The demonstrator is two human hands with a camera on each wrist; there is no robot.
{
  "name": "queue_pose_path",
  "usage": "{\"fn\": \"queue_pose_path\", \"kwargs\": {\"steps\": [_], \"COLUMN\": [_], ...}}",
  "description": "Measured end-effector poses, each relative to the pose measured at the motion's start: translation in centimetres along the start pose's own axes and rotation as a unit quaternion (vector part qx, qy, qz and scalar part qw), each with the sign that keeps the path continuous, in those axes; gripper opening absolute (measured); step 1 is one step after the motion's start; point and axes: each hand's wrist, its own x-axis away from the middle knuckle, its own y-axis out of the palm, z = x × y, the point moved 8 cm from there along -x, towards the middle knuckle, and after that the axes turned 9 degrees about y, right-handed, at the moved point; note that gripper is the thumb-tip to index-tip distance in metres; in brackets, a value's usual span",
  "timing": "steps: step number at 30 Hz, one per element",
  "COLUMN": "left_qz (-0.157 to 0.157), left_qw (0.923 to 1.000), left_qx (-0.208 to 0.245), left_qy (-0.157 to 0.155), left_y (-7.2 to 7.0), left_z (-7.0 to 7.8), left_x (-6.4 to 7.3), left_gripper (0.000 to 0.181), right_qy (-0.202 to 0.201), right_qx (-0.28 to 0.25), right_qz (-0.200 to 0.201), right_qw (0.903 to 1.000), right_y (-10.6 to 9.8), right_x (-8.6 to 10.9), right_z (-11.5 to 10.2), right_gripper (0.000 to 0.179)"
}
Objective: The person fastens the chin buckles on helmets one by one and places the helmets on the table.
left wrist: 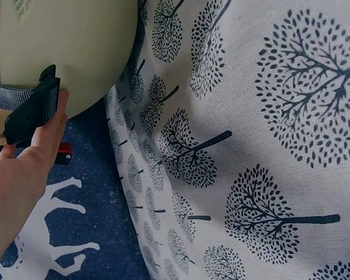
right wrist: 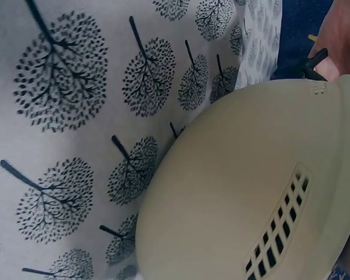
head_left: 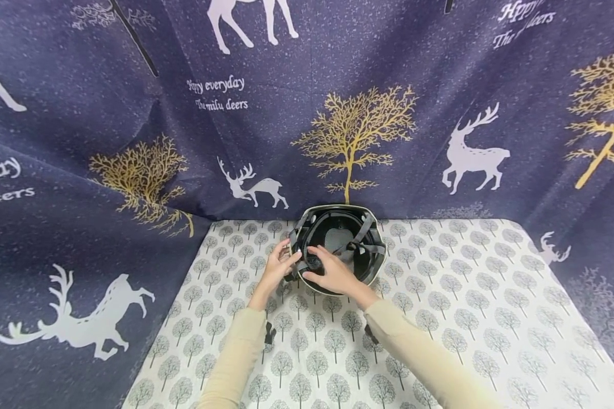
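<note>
A cream helmet (head_left: 341, 238) lies upside down on the table, its black padded inside facing up and grey chin straps (head_left: 362, 230) lying across it. At its left rim my left hand (head_left: 277, 269) holds a black buckle (left wrist: 38, 105) on a grey strap (left wrist: 11, 97). The left fingers reach along the buckle, against the outside of the shell. My right hand (head_left: 334, 275) reaches over the near part of the opening, thumb and fingers spread apart near the left inner rim. In the right wrist view the vented shell (right wrist: 239, 175) hides most of that hand's work.
A white cloth with printed trees (head_left: 317, 363) covers the table. Behind it and at the sides hangs a dark blue curtain (head_left: 307, 136) with deer and golden trees. The helmet stands close to the table's back edge. Black bands (head_left: 269, 333) show beside the sleeves.
</note>
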Motion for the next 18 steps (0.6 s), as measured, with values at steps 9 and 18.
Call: {"fn": "queue_pose_path", "kwargs": {"steps": [9, 18], "left_qz": [0.004, -0.006], "left_qw": [0.9999, 0.9993], "left_qx": [0.011, 0.034], "left_qy": [-0.001, -0.009], "left_y": [0.25, 0.35], "left_z": [0.26, 0.89], "left_x": [0.04, 0.13], "left_gripper": [0.059, 0.058], "right_qy": [0.002, -0.015], "right_qx": [0.012, 0.035], "right_qz": [-0.003, 0.025], "right_qw": [0.9999, 0.999], "right_y": [0.72, 0.62], "right_x": [-0.44, -0.11], "right_z": [-0.13, -0.36], "right_gripper": [0.064, 0.048]}}
